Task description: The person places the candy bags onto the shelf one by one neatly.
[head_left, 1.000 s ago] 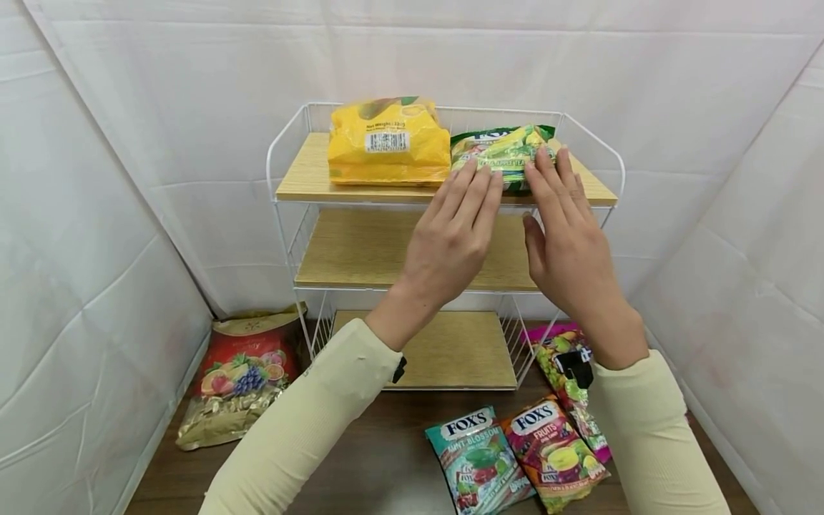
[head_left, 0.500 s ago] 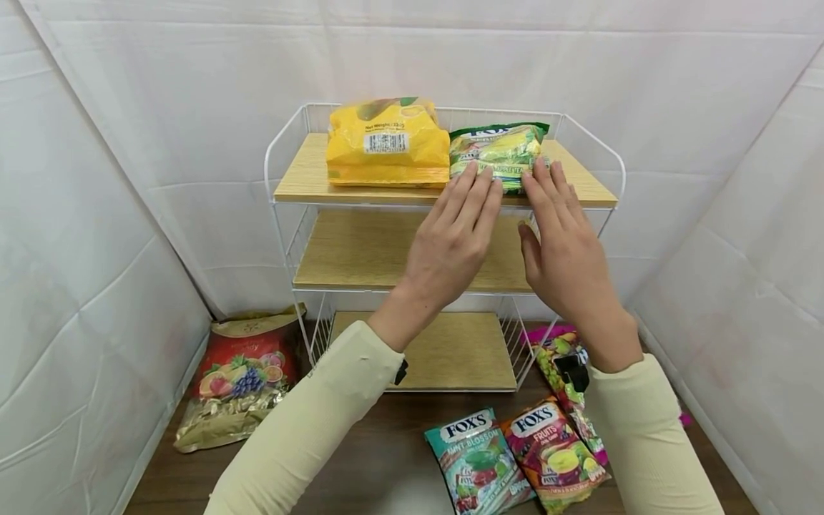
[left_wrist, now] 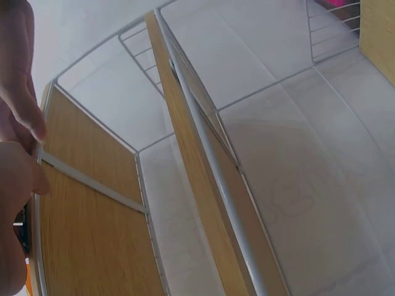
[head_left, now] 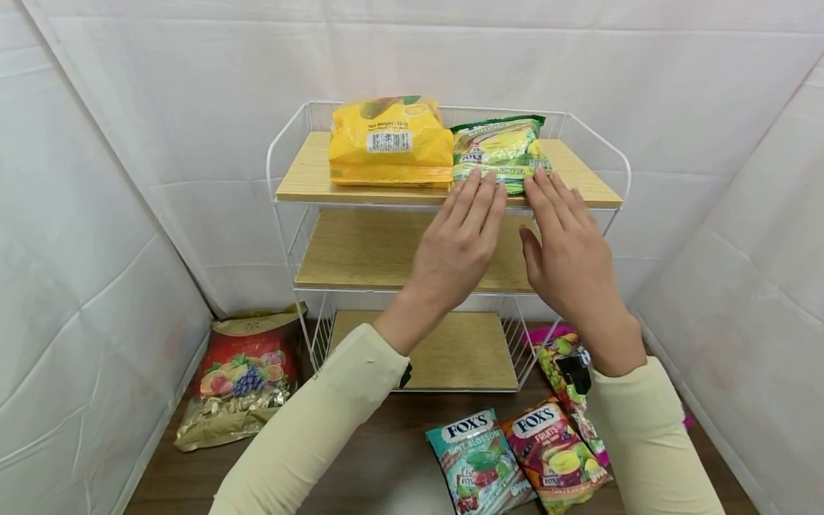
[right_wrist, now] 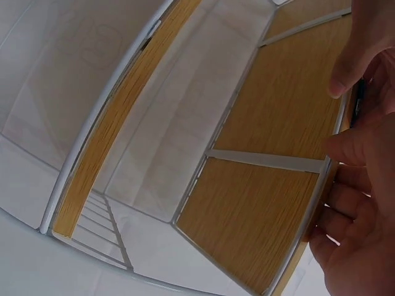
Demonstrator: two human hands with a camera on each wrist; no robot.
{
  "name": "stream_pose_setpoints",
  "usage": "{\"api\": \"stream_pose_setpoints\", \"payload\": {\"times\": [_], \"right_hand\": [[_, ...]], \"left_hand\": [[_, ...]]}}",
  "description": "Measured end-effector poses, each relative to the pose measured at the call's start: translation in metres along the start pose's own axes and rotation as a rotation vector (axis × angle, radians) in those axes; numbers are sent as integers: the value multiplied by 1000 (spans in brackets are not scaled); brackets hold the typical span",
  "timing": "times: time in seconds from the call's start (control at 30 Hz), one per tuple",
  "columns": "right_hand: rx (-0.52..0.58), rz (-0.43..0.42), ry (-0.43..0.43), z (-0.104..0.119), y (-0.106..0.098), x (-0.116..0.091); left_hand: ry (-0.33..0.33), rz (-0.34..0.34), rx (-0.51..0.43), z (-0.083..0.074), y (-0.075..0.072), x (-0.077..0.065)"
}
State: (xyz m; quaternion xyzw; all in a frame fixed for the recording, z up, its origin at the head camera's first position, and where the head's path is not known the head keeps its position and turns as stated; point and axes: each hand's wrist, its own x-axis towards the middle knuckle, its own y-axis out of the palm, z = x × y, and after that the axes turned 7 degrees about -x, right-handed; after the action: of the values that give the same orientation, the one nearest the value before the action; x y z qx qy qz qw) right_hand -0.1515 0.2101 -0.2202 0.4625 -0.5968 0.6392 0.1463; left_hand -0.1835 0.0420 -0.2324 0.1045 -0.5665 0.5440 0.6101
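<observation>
On the top shelf board, a green Fox's candy bag leans back beside a yellow bag with a barcode. My left hand has its fingertips on the green bag's lower front, fingers straight and together. The right hand touches its lower right corner the same way, thumb apart. Seen from below in the left wrist view, my left hand is at the board's front edge. My right hand is at that edge in the right wrist view. The green bag's base is partly hidden by fingers.
Below are a middle board and a bottom board in a white wire rack. On the dark table lie a red and gold candy bag, a teal Fox's bag, a purple-orange Fox's bag and a pink-edged bag.
The green bag's crumpled front has become flatter and straighter, and its right top corner has shifted left. My fingertips, the right ones most, have come down toward the shelf's front edge.
</observation>
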Motion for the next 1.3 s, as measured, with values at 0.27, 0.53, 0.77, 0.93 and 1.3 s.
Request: {"api": "stream_pose_setpoints", "payload": {"times": [0.27, 0.53, 0.77, 0.93, 1.3], "right_hand": [[6, -16, 28, 4, -1, -3], [29, -15, 66, 9, -1, -1], [43, -13, 65, 6, 2, -2], [52, -4, 63, 4, 4, -3], [60, 4, 52, 3, 8, -4]], "left_hand": [[-35, 37, -82, -3, -1, -2], [-77, 54, -116, -4, 0, -4], [-67, 82, -78, -5, 0, -6], [-64, 97, -38, -6, 2, -7], [-70, 59, -18, -6, 11, -19]]}}
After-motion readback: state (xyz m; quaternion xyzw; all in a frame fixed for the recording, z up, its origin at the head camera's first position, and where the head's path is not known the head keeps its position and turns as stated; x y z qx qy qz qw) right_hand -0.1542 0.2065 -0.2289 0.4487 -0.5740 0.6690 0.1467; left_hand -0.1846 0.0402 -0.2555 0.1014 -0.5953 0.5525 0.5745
